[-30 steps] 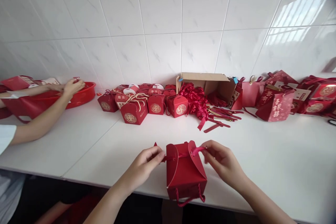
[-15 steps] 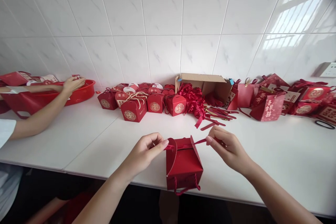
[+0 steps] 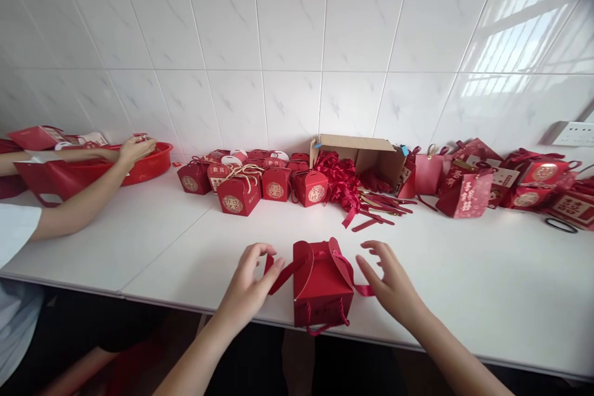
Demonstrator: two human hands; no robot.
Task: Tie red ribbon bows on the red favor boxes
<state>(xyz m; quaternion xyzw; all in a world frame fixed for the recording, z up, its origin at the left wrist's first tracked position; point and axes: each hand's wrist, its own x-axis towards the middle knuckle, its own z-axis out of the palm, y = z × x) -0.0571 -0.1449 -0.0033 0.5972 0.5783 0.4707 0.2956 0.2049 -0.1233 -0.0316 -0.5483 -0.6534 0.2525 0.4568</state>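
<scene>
A red box (image 3: 325, 281) with a twisted cord handle stands at the table's front edge. A red ribbon (image 3: 288, 273) runs through its top flaps, and its loose ends hang out on both sides. To the left of the box, my left hand (image 3: 250, 281) has its thumb and fingers apart, close beside the left ribbon end. My right hand (image 3: 387, 275) is on the other side with fingers spread, near the right ribbon end and holding nothing.
Several small red boxes (image 3: 237, 195) stand behind, beside a heap of ribbons (image 3: 336, 176) and an open carton (image 3: 357, 143). More red boxes (image 3: 468, 192) lie at right. At left, another person's hand (image 3: 134, 150) is over a red basin (image 3: 162, 161).
Both hands have let go of the ribbon, whose ends now droop beside the box. My fingers have opened, and my right hand is slightly lower and nearer the box.
</scene>
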